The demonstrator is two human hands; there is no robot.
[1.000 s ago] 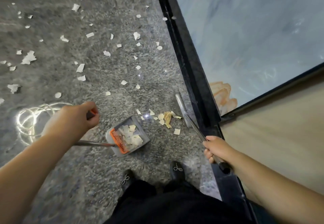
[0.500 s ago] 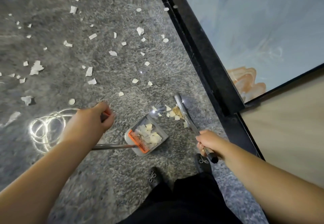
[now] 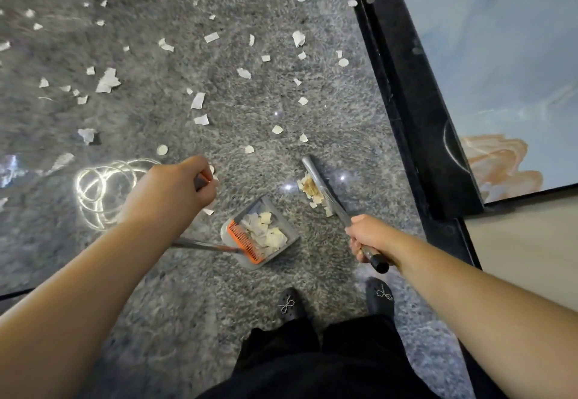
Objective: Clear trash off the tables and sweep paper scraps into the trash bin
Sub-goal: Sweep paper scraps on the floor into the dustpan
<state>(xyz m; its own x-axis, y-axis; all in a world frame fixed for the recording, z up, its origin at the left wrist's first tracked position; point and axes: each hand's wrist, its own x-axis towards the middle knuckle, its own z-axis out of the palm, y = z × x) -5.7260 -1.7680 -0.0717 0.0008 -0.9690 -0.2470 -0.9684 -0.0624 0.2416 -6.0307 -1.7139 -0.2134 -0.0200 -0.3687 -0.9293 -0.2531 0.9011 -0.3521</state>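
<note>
Floor (image 3: 156, 273): speckled grey stone pattern, glossy, with white light reflections; scattered paper scraps (image 3: 108, 80) white to off-white. Dustpan (image 3: 283, 220): grey, with an orange comb (image 3: 244, 242) at its rear edge and cream scraps inside; broom handle (image 3: 341, 211) silver with a black end cap. Border strip (image 3: 416, 111) black; adjoining panel (image 3: 500, 54) pale blue, cloudy, with an orange-peach motif; shoes (image 3: 289, 305) black with silvery bows.

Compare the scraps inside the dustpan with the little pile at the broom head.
The scraps in the dustpan lie heaped inside the grey tray, behind its orange comb; the pile at the broom head lies on the bare floor. The dustpan's scraps look whitish; the pile includes a brownish piece. Both are torn paper.
</note>
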